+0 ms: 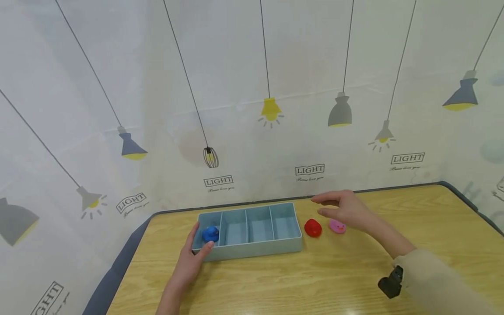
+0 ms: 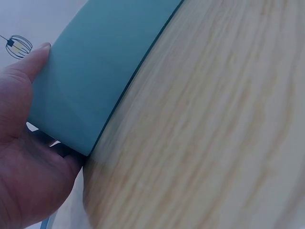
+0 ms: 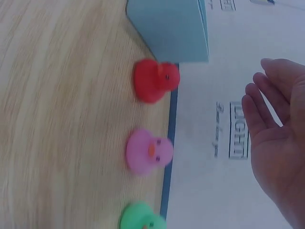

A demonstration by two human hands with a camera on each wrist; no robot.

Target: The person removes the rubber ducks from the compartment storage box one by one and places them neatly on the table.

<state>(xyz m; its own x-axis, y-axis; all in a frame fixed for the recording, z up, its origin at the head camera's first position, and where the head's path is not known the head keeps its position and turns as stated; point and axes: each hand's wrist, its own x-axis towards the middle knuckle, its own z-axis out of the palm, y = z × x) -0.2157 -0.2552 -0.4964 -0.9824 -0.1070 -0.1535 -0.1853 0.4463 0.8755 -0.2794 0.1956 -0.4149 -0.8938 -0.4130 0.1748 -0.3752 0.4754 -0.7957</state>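
Note:
A light blue divided box (image 1: 252, 249) with four compartments in a row lies on the wooden table. At its left end my left hand (image 1: 190, 262) grips the corner, thumb over the front rim and fingers along the side. In the leftmost compartment sits a blue rubber duck (image 1: 210, 234). My right hand (image 1: 348, 210) is held in the air past the box's right end, fingers extended and holding nothing. Below and beside it are a red rubber duck (image 1: 313, 228) and a pink rubber duck (image 1: 337, 226). The right wrist view also shows a green rubber duck (image 3: 142, 218), hidden in the head view.
Behind the table (image 1: 267, 284) hangs a pale cloth (image 1: 244, 144) printed with lamps and the word LIGHT. Dark edging (image 1: 393, 187) runs along the table's far side. A black device (image 1: 391, 282) is strapped at the right sleeve.

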